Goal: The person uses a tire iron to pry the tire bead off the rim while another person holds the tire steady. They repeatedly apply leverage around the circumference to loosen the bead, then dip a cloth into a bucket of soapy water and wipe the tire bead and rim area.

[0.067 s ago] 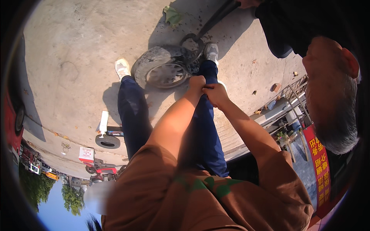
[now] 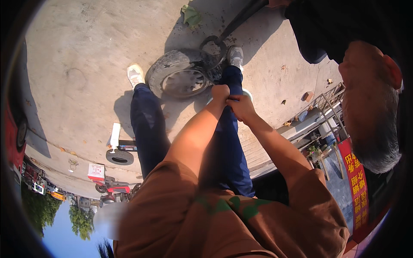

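Both my hands are together over my right thigh, just beside a dusty tyre (image 2: 174,64) on a spoked wheel rim (image 2: 185,84). My left hand (image 2: 220,93) is closed in a fist. Against it rests my right hand (image 2: 242,107), its fingers closed and touching the left. Whatever they grip is hidden from above. A thin dark bar (image 2: 209,78) runs from the wheel's edge toward my left hand; whether it ends in my grip cannot be seen. The wheel lies tilted on the ground between my feet.
At upper right a person in dark clothes (image 2: 314,26) leans in; a long dark bar (image 2: 241,19) near their hand reaches a dark ring (image 2: 214,45) by the tyre. Behind my right leg shows a pale round rim (image 2: 248,93). Another tyre (image 2: 119,158) lies at left.
The view has shifted very slightly, and more of the pale round rim shows beside my right leg. My hands keep the same closed pose.
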`<state>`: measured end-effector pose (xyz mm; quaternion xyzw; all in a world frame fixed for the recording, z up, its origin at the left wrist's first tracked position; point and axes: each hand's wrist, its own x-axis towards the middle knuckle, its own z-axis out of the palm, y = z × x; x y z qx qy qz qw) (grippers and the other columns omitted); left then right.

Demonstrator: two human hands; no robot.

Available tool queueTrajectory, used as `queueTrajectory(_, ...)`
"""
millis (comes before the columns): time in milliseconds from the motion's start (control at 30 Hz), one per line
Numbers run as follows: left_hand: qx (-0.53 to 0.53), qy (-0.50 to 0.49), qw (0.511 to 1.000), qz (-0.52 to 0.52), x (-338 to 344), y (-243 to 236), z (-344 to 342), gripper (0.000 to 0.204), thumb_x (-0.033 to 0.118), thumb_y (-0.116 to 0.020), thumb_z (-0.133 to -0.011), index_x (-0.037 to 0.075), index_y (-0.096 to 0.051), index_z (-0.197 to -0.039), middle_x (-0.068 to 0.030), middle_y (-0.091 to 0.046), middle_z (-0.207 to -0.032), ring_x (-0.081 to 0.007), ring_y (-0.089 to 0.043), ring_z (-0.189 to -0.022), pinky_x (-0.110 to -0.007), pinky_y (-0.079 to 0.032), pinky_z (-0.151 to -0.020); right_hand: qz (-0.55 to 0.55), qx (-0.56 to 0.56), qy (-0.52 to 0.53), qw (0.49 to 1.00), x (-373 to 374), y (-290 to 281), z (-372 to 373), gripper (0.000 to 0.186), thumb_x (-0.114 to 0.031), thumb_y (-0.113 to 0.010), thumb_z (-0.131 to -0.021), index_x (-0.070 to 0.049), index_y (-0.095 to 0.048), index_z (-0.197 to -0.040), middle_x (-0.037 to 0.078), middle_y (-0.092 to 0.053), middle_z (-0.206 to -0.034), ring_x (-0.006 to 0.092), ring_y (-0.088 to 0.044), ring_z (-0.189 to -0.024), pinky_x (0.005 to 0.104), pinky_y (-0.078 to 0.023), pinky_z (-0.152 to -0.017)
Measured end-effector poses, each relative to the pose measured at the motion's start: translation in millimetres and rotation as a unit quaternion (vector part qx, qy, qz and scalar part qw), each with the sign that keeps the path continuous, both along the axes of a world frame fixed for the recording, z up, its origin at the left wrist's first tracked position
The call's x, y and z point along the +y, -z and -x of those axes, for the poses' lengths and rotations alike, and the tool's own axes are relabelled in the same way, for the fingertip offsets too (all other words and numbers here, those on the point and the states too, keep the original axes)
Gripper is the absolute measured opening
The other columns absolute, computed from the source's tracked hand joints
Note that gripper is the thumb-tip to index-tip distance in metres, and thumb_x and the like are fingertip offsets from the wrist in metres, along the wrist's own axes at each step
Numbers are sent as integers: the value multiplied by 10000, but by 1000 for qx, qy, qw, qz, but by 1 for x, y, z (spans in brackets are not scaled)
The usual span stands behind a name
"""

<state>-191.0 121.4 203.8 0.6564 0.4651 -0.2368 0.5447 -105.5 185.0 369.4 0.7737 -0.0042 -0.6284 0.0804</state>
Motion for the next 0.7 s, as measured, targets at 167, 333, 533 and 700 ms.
queueTrajectory(167,128,-182,970,101,-19,0,3,246,117,-561,-855,45,-796,-847,-199,-756,-909,-351,-754,-872,-467,-580,-762,-78,-32,-27,996,-40,-2,20,331,-205,-675,-910,-18,-734,-1178,134,-657,-794,213,-570,-637,332,-406,-578)
queueTrajectory(333,118,-159,977,76,-24,2,16,260,116,-537,-845,1,-767,-812,-227,-741,-889,-408,-730,-906,-471,-572,-800,-150,-57,-59,985,-61,-5,41,356,-214,-652,-895,11,-730,-1160,253,-740,-1050,364,-722,-1024,390,-539,-900)
queueTrajectory(533,180,-366,907,111,-27,-13,13,222,106,-583,-772,-62,-727,-786,-309,-701,-854,-473,-697,-916,-507,-554,-811,-169,-80,-83,979,-84,-14,45,387,-241,-657,-925,-8,-709,-1229,236,-735,-1123,327,-712,-1085,354,-526,-950)
queueTrajectory(700,167,-435,881,82,-39,-16,32,222,110,-609,-749,-89,-704,-779,-344,-679,-825,-491,-688,-897,-527,-550,-800,-214,-98,-33,971,-123,-11,67,371,-194,-683,-935,-6,-693,-1255,220,-730,-1169,294,-696,-1141,338,-503,-1001)
